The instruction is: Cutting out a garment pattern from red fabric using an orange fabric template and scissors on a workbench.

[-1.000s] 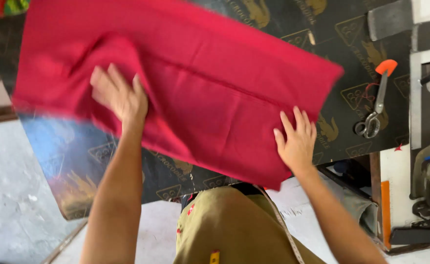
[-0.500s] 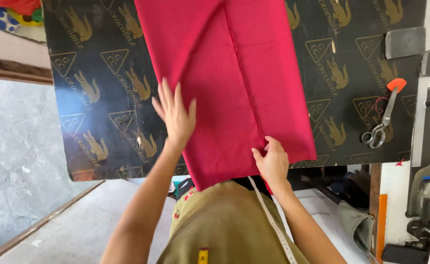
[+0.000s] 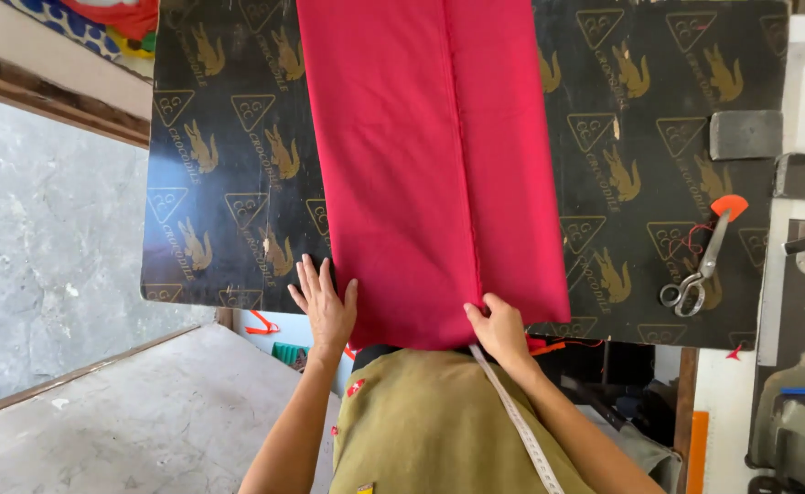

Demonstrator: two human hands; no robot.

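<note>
Red cloth [image 3: 430, 165] lies folded on the desk [image 3: 220, 183], long axis running straight away from us, near short edge hanging just over the desk's front edge, far end cut off by the frame top. A fold line runs lengthwise right of centre.

Our left hand [image 3: 325, 306] lies flat, fingers spread, at the cloth's near left corner, touching its edge, gripping nothing. Our right hand [image 3: 499, 327] is curled on the near right corner, pinching the cloth edge.

We see bare desk on both sides of the cloth, wider on the left. Desk top is black with repeated gold triangle and animal prints.

Right of the cloth, well apart: scissors [image 3: 700, 265] with an orange tip cover, tips pointing away, and a grey block [image 3: 745, 134] near the right edge. A measuring tape [image 3: 517, 421] hangs down our olive shirt [image 3: 430, 421]. Concrete floor [image 3: 46, 265] to the left.
</note>
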